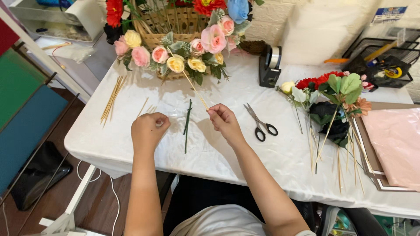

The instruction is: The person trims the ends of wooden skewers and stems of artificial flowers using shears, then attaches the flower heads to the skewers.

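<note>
The right grip (222, 117) pinches a yellow flower's stick (197, 92); the left grip (148, 128) is curled shut (contents unclear). A green stem (187, 123) lies between them, scissors (260, 122) right.

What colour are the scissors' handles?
Black, on the metal-bladed scissors, seen in the head view.

arms: bare to above the elbows | top: pale grey-white, short-sleeved | wrists, fingers: no watch or rings seen
</note>
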